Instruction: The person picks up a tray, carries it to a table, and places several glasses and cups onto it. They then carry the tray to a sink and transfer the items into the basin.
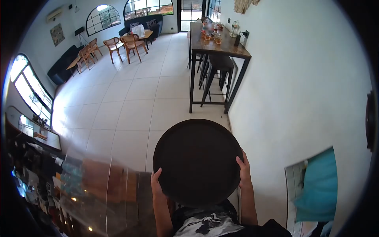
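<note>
A round, dark serving tray (197, 162) is held out in front of my body, its flat face toward me and nothing lying on it. My left hand (157, 183) grips its lower left rim, the thumb lying over the edge. On the opposite side, my right hand (243, 170) clasps the right rim, thumb on the face as well. The fingers behind the tray are mostly hidden. Below the tray, my dark shirt with a white print (209, 225) shows.
Ahead on the right, a tall wooden table (233, 46) with black legs carries several glasses (217, 38); a black stool (220, 63) stands beneath. A clear-sided counter (118, 189) is at lower left. Wooden chairs (134, 44) and dark sofas are farther off. White wall runs along the right.
</note>
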Tool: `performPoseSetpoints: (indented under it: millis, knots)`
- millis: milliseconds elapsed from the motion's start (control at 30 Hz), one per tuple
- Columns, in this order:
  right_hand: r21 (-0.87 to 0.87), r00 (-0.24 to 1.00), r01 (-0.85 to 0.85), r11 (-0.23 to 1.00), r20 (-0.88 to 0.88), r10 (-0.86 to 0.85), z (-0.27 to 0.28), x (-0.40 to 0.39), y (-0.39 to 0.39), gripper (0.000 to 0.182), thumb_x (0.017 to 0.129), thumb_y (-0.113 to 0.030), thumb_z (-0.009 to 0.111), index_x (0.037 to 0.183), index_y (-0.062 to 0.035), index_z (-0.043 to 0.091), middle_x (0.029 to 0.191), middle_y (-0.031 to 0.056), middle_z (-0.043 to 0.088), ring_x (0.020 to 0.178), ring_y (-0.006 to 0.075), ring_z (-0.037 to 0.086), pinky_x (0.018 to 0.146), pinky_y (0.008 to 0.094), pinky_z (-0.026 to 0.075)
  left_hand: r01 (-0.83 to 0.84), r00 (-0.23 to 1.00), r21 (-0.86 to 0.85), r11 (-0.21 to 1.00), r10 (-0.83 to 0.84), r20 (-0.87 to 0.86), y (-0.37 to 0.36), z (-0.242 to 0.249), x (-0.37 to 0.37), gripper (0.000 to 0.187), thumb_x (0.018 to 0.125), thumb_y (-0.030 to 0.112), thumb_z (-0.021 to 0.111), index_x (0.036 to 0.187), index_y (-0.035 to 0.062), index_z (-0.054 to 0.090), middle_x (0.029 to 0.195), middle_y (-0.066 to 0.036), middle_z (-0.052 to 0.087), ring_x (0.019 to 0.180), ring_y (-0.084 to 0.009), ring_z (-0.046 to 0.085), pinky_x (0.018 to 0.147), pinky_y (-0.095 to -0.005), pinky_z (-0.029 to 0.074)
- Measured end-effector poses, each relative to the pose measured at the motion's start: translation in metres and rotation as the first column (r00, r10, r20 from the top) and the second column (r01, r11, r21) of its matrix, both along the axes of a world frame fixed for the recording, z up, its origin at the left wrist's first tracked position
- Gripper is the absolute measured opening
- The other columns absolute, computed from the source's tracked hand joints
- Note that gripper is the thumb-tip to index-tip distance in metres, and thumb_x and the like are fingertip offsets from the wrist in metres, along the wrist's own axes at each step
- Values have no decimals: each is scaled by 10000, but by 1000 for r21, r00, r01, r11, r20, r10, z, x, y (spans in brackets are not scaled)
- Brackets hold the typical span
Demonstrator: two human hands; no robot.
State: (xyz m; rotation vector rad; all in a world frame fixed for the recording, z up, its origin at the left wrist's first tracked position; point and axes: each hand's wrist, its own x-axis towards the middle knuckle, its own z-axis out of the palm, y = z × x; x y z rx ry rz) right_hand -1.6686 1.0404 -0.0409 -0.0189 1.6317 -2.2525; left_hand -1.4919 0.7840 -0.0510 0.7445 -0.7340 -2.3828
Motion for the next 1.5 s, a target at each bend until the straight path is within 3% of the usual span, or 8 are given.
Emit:
performPoseSetpoints:
  millis: [167,267,400,567,833,1200,1333,1500]
  knots:
    - [8,998,-44,999,-35,44,-13,-134,-80,522,956,-155,573,1432,-35,396,1361,100,511,1269,212,471,1081,340,361,5,999,175,985,2,-40,-67,-8,-114,395,867,182,584,1205,-23,562,1107,-155,645,936,-300,664,835,-403,556]
    - [-40,996,-90,995,-27,89,-9,-226,-149,520,943,-166,604,1404,-24,412,1316,104,534,1217,196,499,1045,321,382,-217,976,25,976,217,-3,-102,6,-190,402,846,176,577,1189,-32,572,1101,-156,653,936,-313,665,848,-415,552]
    - [13,980,-198,980,28,198,10,-318,-232,444,927,-225,649,1281,-66,433,1169,120,572,1060,180,553,919,316,456,-193,979,171,966,202,-35,-162,-3,-248,438,841,190,559,1210,-46,563,1116,-161,653,969,-322,659,872,-428,547]
    - [-45,950,-312,949,-29,311,7,-409,-345,417,927,-176,649,1266,-53,440,1132,100,589,1035,153,571,887,290,475,-351,930,52,935,354,-101,-244,4,-324,447,863,270,531,1186,-32,600,1099,-154,675,973,-316,663,874,-424,543]
    - [-31,949,-298,954,-117,293,4,-536,-534,543,918,-118,633,1397,-7,405,1294,94,529,1218,181,488,1045,315,378,-345,928,39,938,347,-134,-449,-16,-473,538,852,270,523,1292,-39,511,1229,-187,599,1091,-339,608,917,-440,524]
    - [23,926,328,944,-205,-316,25,-714,-687,630,891,-122,689,1426,16,388,1380,153,465,1250,220,481,1051,324,383,109,984,-13,994,-109,-143,-691,13,-763,503,886,265,503,1280,-49,516,1222,-194,608,1077,-331,623,936,-431,518]
    - [43,844,464,885,-323,-428,19,-786,-713,639,864,-131,683,1428,-14,408,1424,134,444,1314,235,422,1103,350,304,284,951,34,958,-277,-135,-737,10,-867,478,911,280,456,1228,-64,551,1181,-184,634,1055,-323,629,939,-416,506]
    - [-22,806,550,835,-247,-538,11,-904,-752,623,862,-73,628,1438,-29,395,1304,134,497,1239,202,467,1066,335,343,399,913,-55,915,-402,-64,-796,-3,-1011,448,884,245,523,1228,-42,551,1167,-172,632,1048,-304,624,915,-400,513]
